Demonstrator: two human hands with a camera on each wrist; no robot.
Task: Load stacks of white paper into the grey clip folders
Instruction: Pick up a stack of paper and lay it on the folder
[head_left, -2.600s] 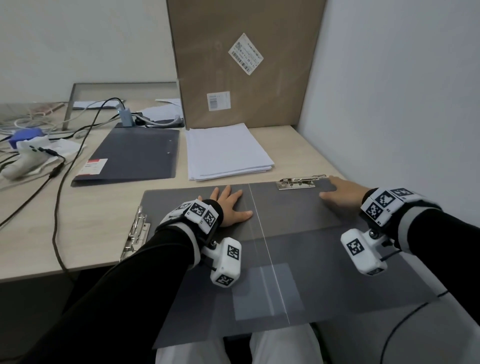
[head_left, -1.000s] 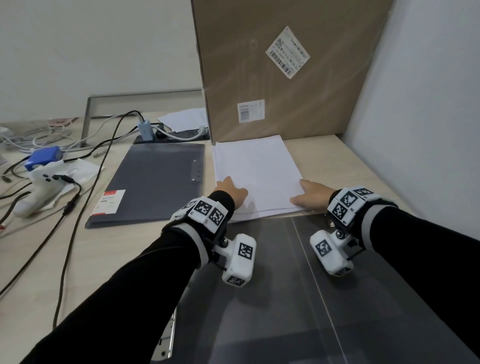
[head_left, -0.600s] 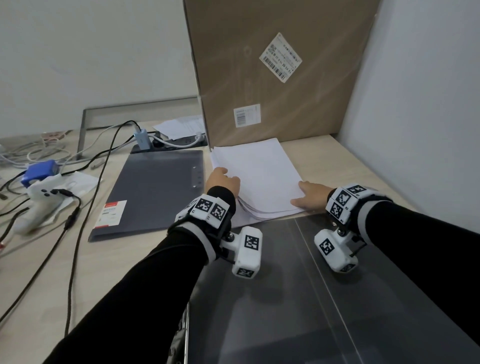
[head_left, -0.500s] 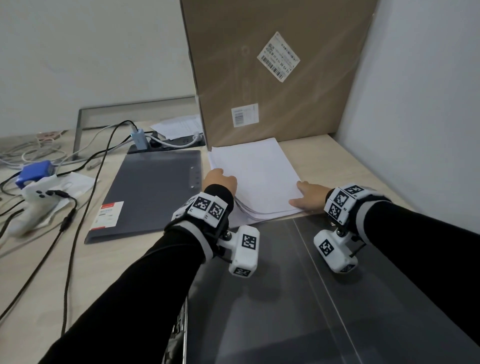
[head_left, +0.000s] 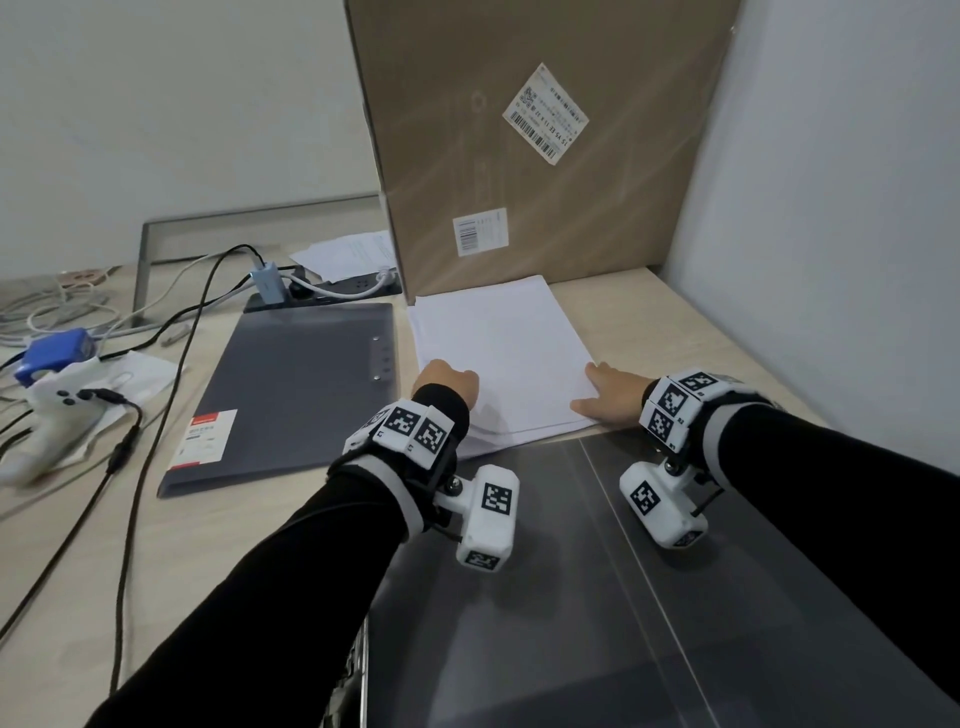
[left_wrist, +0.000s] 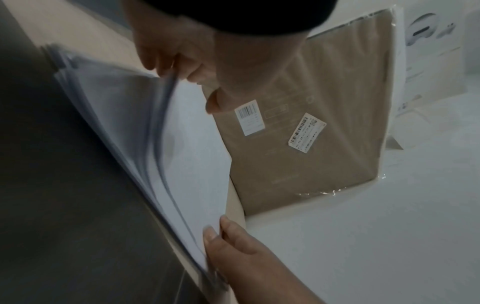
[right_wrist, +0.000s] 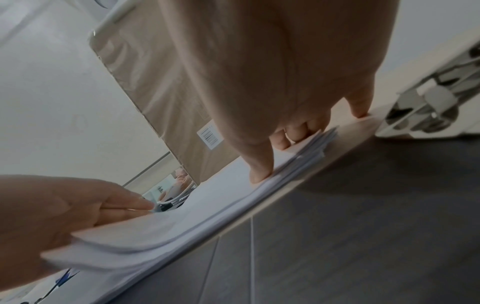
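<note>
A stack of white paper (head_left: 498, 358) lies on the desk just beyond the open grey clip folder (head_left: 571, 597). My left hand (head_left: 447, 382) grips the stack's near left corner; its curled fingers (left_wrist: 192, 67) lift several upper sheets, which bow up off the rest. At the near right corner my right hand (head_left: 608, 397) holds the stack, thumb (right_wrist: 259, 174) pressed on top and fingers curled at the edge. The folder's metal clip (right_wrist: 428, 109) sits just right of that hand. A second grey folder (head_left: 296, 395) lies closed to the left of the paper.
A tall cardboard box (head_left: 545, 156) stands right behind the paper, and a wall (head_left: 831, 260) closes the right side. Black cables (head_left: 156, 364), a white controller (head_left: 57, 410) and a blue object (head_left: 57, 353) lie at the left. Another metal clip (head_left: 348, 691) shows at the folder's near left edge.
Both hands left the open folder, where they lay flat, and reached forward to the paper. Over the last second my left hand has curled round the left corner and raised the upper sheets.
</note>
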